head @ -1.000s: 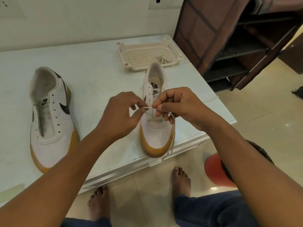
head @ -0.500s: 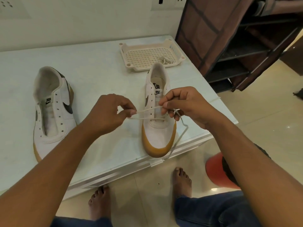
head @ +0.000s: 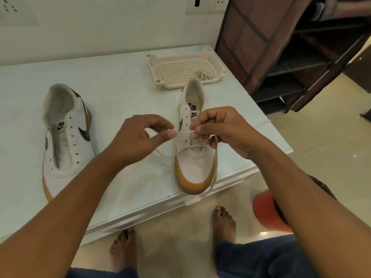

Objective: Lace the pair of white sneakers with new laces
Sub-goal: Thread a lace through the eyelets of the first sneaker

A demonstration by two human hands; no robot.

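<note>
Two white sneakers with gum-coloured soles and dark swooshes sit on the pale glossy table (head: 120, 87): the left sneaker (head: 66, 137) is unlaced, eyelets bare; the right sneaker (head: 194, 163) is toe toward me at the table edge, with one flat white lace (head: 183, 132) through its lowest eyelets. One perforated cream plastic tray (head: 176, 72) behind it holds one coiled spare lace (head: 203, 75). Two hands working: my left hand (head: 140, 137) pinches the lace between thumb and forefinger, other fingers curled; my right hand (head: 222, 129) pinches the same strand just over the eyelets. One round red stool (head: 267, 213) is on the floor. Versus half a second ago, my hands are closer, the taut span is shorter, and the loose end hangs down along the shoe's side instead of bowing outward.
</note>
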